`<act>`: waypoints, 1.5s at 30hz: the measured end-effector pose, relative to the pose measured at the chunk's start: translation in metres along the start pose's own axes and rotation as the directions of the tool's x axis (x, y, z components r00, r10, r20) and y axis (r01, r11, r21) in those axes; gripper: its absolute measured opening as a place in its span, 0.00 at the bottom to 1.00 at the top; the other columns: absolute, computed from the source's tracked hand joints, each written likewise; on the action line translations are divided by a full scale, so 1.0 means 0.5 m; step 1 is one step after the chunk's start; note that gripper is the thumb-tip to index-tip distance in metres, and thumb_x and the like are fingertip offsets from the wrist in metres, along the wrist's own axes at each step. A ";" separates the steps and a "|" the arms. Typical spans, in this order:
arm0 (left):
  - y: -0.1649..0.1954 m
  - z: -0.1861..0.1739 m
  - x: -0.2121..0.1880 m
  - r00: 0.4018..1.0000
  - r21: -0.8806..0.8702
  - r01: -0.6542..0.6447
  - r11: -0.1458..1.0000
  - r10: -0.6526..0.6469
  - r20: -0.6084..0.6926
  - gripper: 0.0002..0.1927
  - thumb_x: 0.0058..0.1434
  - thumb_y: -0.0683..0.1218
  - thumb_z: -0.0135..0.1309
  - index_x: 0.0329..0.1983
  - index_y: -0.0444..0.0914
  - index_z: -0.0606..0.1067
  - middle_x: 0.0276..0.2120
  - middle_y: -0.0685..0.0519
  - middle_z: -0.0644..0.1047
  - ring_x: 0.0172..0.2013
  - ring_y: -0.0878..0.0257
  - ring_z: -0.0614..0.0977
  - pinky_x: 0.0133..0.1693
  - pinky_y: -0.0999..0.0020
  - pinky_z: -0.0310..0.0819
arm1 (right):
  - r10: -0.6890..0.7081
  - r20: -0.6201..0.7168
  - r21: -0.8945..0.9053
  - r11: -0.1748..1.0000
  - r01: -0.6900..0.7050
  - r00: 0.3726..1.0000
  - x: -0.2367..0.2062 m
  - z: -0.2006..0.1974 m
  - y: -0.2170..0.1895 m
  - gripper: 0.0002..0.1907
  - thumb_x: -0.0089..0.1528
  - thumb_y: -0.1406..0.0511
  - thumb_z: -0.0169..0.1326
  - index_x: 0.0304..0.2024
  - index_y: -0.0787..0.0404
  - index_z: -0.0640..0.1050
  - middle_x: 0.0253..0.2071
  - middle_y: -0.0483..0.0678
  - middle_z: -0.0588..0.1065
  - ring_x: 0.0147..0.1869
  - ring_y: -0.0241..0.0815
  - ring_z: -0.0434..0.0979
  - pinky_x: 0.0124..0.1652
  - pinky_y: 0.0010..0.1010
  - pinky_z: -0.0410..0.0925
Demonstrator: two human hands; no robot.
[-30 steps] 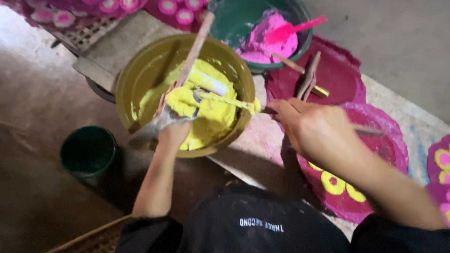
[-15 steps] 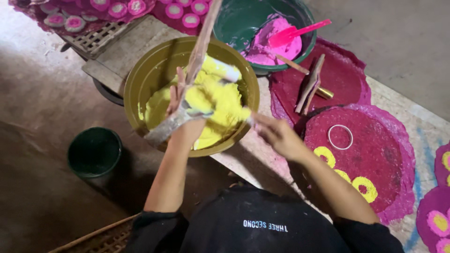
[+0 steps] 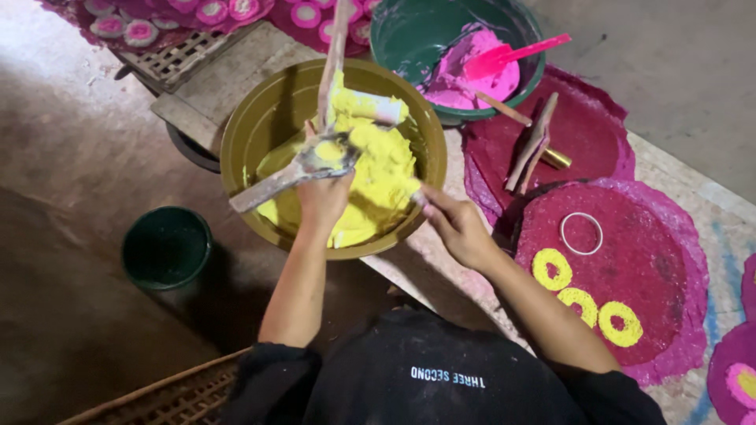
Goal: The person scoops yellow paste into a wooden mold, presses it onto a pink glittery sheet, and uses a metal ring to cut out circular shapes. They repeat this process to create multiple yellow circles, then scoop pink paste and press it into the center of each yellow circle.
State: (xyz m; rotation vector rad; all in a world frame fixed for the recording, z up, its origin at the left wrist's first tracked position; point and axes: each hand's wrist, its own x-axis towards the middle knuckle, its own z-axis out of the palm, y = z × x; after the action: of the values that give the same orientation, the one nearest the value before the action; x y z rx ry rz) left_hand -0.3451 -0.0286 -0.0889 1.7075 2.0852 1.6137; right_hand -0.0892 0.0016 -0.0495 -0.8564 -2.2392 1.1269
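- Paste [image 3: 370,181], thick, lumpy and yellow, is filling the middle of the olive bowl [image 3: 244,134], which is sitting on a board's left edge.
- Left hand [image 3: 324,197] is curling tight around crossed wooden sticks [image 3: 295,171] smeared with paste, over the bowl.
- Right hand [image 3: 457,228] is pinching a small tool at the bowl's near right rim; the tool itself is too hidden to tell.
- Green bowl [image 3: 409,31] of pink paste with a pink spatula [image 3: 508,57] is touching the far rim.
- Red mat [image 3: 630,267] is carrying yellow rings [image 3: 618,323] and a white ring [image 3: 581,233] just right.
- Dark cup [image 3: 165,248] is standing apart on the brown floor at left.
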 end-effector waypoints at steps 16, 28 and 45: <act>0.122 -0.037 -0.072 0.834 -0.821 0.551 -0.147 0.055 0.550 0.16 0.61 0.36 0.56 0.53 0.32 0.73 0.39 0.49 0.74 0.37 0.61 0.76 0.37 0.69 0.72 | -0.293 -0.050 0.357 0.887 0.291 0.955 0.096 -0.075 -0.001 0.37 0.76 0.50 0.43 0.79 0.61 0.51 0.81 0.62 0.57 0.84 0.57 0.55 0.76 0.51 0.55; 0.312 -0.014 -0.139 0.485 -0.265 0.268 0.926 0.108 0.868 0.15 0.60 0.47 0.65 0.49 0.39 0.78 0.40 0.51 0.83 0.42 0.60 0.85 0.43 0.66 0.79 | -0.434 -0.113 0.206 0.870 0.448 0.894 -0.206 -0.258 -0.108 0.42 0.71 0.58 0.48 0.81 0.51 0.41 0.68 0.70 0.66 0.61 0.66 0.79 0.55 0.47 0.77; 0.533 0.211 -0.242 0.139 -0.272 0.304 0.913 0.240 0.961 0.18 0.52 0.46 0.68 0.46 0.36 0.82 0.41 0.51 0.84 0.42 0.64 0.84 0.42 0.66 0.80 | -0.176 -0.092 0.128 0.974 0.187 0.980 -0.561 -0.357 0.040 0.52 0.65 0.50 0.60 0.79 0.65 0.47 0.81 0.61 0.44 0.85 0.57 0.42 0.74 0.50 0.45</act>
State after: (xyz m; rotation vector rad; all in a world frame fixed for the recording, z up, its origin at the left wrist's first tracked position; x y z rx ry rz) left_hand -0.0444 -0.0759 -0.0245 1.6899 0.9123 0.3624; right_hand 0.2268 -0.0963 -0.0090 -0.6169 -2.1001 1.1241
